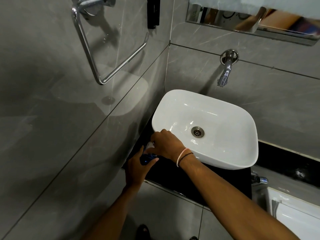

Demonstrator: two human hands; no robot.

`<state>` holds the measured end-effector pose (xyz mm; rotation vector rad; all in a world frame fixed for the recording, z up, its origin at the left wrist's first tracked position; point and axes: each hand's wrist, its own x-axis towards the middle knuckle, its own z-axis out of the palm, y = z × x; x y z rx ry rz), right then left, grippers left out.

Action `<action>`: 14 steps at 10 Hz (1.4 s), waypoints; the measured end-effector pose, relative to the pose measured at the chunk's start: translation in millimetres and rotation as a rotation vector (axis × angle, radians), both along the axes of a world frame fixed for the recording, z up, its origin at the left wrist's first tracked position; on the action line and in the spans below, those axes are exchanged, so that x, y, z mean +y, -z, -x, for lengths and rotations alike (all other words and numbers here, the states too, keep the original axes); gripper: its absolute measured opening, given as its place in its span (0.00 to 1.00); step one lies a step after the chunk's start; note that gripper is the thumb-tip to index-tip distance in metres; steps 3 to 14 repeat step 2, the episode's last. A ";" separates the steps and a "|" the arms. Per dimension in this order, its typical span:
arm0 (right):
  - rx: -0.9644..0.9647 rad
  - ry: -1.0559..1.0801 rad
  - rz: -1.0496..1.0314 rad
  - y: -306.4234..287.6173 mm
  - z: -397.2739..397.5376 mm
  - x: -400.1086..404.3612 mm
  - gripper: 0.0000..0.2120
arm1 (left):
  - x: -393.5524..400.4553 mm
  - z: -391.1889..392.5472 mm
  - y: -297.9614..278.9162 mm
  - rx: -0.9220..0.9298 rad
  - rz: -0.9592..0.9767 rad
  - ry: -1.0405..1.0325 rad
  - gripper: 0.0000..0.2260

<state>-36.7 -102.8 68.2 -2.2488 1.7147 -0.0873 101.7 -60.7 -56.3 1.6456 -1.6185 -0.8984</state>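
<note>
A small blue bottle (146, 157) stands on the black counter (199, 181), just left of the white basin (225, 160). My left hand (137, 170) grips the bottle's body from below. My right hand (167, 144) reaches across the basin's near-left corner, and its fingers pinch a pale cap (150, 146) at the bottle's top. Both hands hide most of the bottle. Thin bands circle my right wrist.
A chrome tap (225, 73) juts from the grey tiled wall above the basin, whose drain (197, 131) is bare. A chrome towel ring (110, 54) hangs on the left wall. A mirror (251, 19) is at upper right, a white toilet (297, 219) at lower right.
</note>
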 end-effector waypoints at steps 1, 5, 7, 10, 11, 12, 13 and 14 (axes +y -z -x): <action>-0.017 0.035 0.058 -5.4 15.1 3.6 0.22 | 0.2 -3.0 -3.0 0.016 0.041 0.019 0.40; 0.075 0.158 0.228 -9.5 61.4 9.2 0.29 | -2.2 -9.0 -23.8 -0.048 0.232 0.018 0.47; 0.075 0.158 0.228 -9.5 61.4 9.2 0.29 | -2.2 -9.0 -23.8 -0.048 0.232 0.018 0.47; 0.075 0.158 0.228 -9.5 61.4 9.2 0.29 | -2.2 -9.0 -23.8 -0.048 0.232 0.018 0.47; 0.075 0.158 0.228 -9.5 61.4 9.2 0.29 | -2.2 -9.0 -23.8 -0.048 0.232 0.018 0.47; 0.075 0.158 0.228 -9.5 61.4 9.2 0.29 | -2.2 -9.0 -23.8 -0.048 0.232 0.018 0.47; 0.075 0.158 0.228 -9.5 61.4 9.2 0.29 | -2.2 -9.0 -23.8 -0.048 0.232 0.018 0.47; 0.075 0.158 0.228 -9.5 61.4 9.2 0.29 | -2.2 -9.0 -23.8 -0.048 0.232 0.018 0.47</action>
